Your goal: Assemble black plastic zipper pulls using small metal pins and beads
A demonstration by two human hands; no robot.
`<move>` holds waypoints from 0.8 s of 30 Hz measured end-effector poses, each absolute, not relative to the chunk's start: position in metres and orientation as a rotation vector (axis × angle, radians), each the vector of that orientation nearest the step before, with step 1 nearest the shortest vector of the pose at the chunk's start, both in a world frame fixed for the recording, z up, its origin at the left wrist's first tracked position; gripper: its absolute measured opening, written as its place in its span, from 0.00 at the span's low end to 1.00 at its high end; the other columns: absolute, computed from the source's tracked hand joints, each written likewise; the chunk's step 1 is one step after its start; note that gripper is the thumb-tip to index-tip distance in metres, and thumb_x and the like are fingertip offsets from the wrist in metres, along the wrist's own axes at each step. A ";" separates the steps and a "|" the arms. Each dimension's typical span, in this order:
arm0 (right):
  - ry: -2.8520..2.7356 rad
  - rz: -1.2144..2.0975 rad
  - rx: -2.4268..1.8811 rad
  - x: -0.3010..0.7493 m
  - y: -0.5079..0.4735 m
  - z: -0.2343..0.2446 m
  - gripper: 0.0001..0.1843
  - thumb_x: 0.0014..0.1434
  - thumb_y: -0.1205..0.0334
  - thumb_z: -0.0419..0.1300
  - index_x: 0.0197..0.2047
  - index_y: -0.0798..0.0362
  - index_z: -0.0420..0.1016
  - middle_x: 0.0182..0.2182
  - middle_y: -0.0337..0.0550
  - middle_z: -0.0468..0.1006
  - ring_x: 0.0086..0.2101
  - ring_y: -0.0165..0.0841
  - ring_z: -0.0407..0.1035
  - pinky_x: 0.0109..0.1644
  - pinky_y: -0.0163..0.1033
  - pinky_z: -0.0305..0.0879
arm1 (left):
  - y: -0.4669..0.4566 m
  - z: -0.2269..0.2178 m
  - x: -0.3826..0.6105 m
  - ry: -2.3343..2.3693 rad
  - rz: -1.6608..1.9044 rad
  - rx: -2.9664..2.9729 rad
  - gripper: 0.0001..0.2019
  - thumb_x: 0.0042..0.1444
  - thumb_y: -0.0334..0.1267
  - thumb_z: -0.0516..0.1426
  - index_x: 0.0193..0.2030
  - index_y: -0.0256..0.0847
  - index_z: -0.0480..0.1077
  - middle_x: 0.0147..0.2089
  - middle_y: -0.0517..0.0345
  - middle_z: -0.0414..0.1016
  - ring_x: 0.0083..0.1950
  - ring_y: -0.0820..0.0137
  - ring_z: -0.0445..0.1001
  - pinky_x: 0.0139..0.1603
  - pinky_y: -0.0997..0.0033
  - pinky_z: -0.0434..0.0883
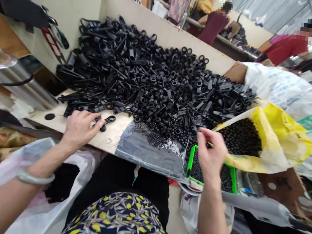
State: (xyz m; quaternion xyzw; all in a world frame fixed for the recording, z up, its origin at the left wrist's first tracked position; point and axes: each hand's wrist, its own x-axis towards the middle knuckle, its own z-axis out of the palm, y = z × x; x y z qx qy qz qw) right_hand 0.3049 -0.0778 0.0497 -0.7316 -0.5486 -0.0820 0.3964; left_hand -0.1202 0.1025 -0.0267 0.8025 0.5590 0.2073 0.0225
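Note:
A big heap of black plastic parts (155,78), long flat pieces and small rings, covers the board in front of me. My left hand (81,128) rests at the near edge of the heap, its fingers curled onto one long black piece (106,121). My right hand (211,151) hovers over a green tray (191,164) of tiny black bits, fingers pinched together near the heap's edge; what they pinch is too small to name. A clear plastic sheet (151,151) with small metal pins lies between the hands.
A yellow bag (282,141) of small black beads lies open at the right, beside a large white sack (304,102). Red-handled snips (52,44) hang on the left wall. A white bag (46,210) sits by my left forearm. Two people work at a far bench.

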 end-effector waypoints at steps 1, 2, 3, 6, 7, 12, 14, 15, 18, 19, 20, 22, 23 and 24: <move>-1.382 -0.201 -1.952 0.307 -0.057 0.045 0.15 0.72 0.53 0.57 0.50 0.51 0.81 0.45 0.47 0.83 0.41 0.37 0.76 0.48 0.41 0.73 | 0.108 -0.022 -0.112 1.721 0.497 2.492 0.23 0.68 0.52 0.52 0.50 0.37 0.81 0.46 0.45 0.81 0.50 0.55 0.72 0.52 0.59 0.65; -1.366 -0.192 -2.059 0.309 -0.038 0.040 0.15 0.72 0.54 0.56 0.50 0.52 0.82 0.44 0.47 0.83 0.41 0.36 0.76 0.48 0.40 0.72 | 0.112 -0.017 -0.106 1.710 0.378 2.491 0.22 0.68 0.51 0.53 0.49 0.38 0.81 0.47 0.43 0.80 0.51 0.52 0.72 0.50 0.58 0.64; -1.344 -0.186 -2.158 0.312 -0.021 0.033 0.16 0.72 0.56 0.55 0.49 0.52 0.82 0.43 0.47 0.82 0.40 0.35 0.76 0.47 0.40 0.71 | 0.114 -0.015 -0.102 1.700 0.302 2.483 0.21 0.67 0.51 0.54 0.48 0.39 0.82 0.47 0.41 0.80 0.52 0.49 0.71 0.49 0.58 0.63; -1.303 -0.191 -2.333 0.321 0.015 0.013 0.14 0.70 0.56 0.58 0.45 0.52 0.84 0.43 0.48 0.81 0.41 0.38 0.75 0.45 0.40 0.67 | 0.118 -0.013 -0.097 1.664 0.260 2.461 0.18 0.63 0.50 0.57 0.45 0.40 0.81 0.47 0.39 0.80 0.54 0.44 0.71 0.47 0.56 0.62; -1.298 -0.191 -2.376 0.323 0.022 0.007 0.13 0.69 0.55 0.59 0.44 0.52 0.84 0.44 0.50 0.80 0.41 0.39 0.75 0.44 0.40 0.66 | 0.119 -0.013 -0.096 1.656 0.268 2.449 0.17 0.63 0.50 0.58 0.45 0.40 0.80 0.47 0.39 0.80 0.54 0.43 0.71 0.47 0.56 0.62; -1.374 -0.147 -2.454 0.319 0.033 -0.006 0.14 0.69 0.53 0.59 0.45 0.51 0.84 0.46 0.49 0.78 0.43 0.38 0.73 0.43 0.39 0.63 | 0.122 -0.010 -0.094 1.674 0.346 2.345 0.10 0.64 0.46 0.55 0.41 0.41 0.72 0.45 0.46 0.81 0.51 0.50 0.74 0.49 0.59 0.62; -1.437 -0.110 -2.428 0.313 0.031 -0.006 0.14 0.70 0.53 0.57 0.42 0.49 0.83 0.43 0.45 0.78 0.41 0.35 0.73 0.41 0.37 0.62 | 0.118 -0.005 -0.091 1.671 0.429 2.270 0.10 0.64 0.45 0.55 0.41 0.42 0.69 0.44 0.50 0.81 0.50 0.54 0.76 0.51 0.61 0.64; -1.466 -0.093 -2.410 0.311 0.029 -0.005 0.15 0.70 0.53 0.56 0.39 0.48 0.83 0.41 0.43 0.78 0.40 0.34 0.72 0.40 0.37 0.61 | 0.116 -0.002 -0.089 1.660 0.487 2.214 0.10 0.63 0.46 0.55 0.42 0.42 0.68 0.43 0.52 0.80 0.49 0.55 0.77 0.51 0.62 0.65; -1.496 -0.087 -2.351 0.314 0.027 0.001 0.17 0.70 0.53 0.56 0.33 0.48 0.80 0.38 0.41 0.77 0.38 0.33 0.71 0.40 0.36 0.61 | 0.105 0.006 -0.082 1.620 0.670 1.986 0.13 0.61 0.49 0.58 0.45 0.44 0.67 0.42 0.55 0.82 0.44 0.60 0.79 0.47 0.67 0.67; -1.473 -0.111 -2.334 0.320 0.029 0.006 0.17 0.71 0.52 0.54 0.35 0.48 0.79 0.40 0.42 0.77 0.39 0.33 0.72 0.42 0.36 0.62 | 0.101 0.008 -0.078 1.593 0.716 1.912 0.15 0.61 0.50 0.59 0.47 0.44 0.67 0.41 0.56 0.82 0.42 0.60 0.79 0.45 0.67 0.67; -1.428 -0.148 -2.322 0.328 0.033 0.010 0.17 0.72 0.53 0.52 0.37 0.48 0.79 0.42 0.43 0.77 0.42 0.35 0.72 0.45 0.37 0.63 | 0.096 0.009 -0.074 1.555 0.758 1.843 0.17 0.61 0.51 0.59 0.50 0.44 0.67 0.39 0.57 0.83 0.41 0.61 0.79 0.43 0.67 0.68; -1.286 -0.241 -2.314 0.350 0.045 0.021 0.20 0.75 0.55 0.45 0.46 0.50 0.77 0.51 0.51 0.76 0.49 0.40 0.70 0.53 0.41 0.64 | 0.087 0.011 -0.065 1.427 0.842 1.680 0.23 0.59 0.54 0.61 0.55 0.44 0.68 0.35 0.58 0.83 0.40 0.60 0.79 0.41 0.67 0.69; -1.205 -0.283 -2.316 0.362 0.052 0.025 0.20 0.75 0.56 0.43 0.50 0.52 0.75 0.55 0.56 0.74 0.53 0.43 0.69 0.56 0.45 0.64 | 0.082 0.011 -0.060 1.353 0.881 1.566 0.27 0.57 0.56 0.63 0.57 0.42 0.69 0.34 0.57 0.83 0.39 0.60 0.79 0.41 0.67 0.70; -1.135 -0.309 -2.318 0.372 0.060 0.027 0.21 0.75 0.58 0.41 0.53 0.54 0.73 0.58 0.60 0.72 0.55 0.46 0.67 0.58 0.49 0.63 | 0.076 0.011 -0.055 1.284 0.905 1.430 0.30 0.53 0.57 0.65 0.57 0.41 0.70 0.34 0.56 0.83 0.39 0.60 0.79 0.39 0.67 0.71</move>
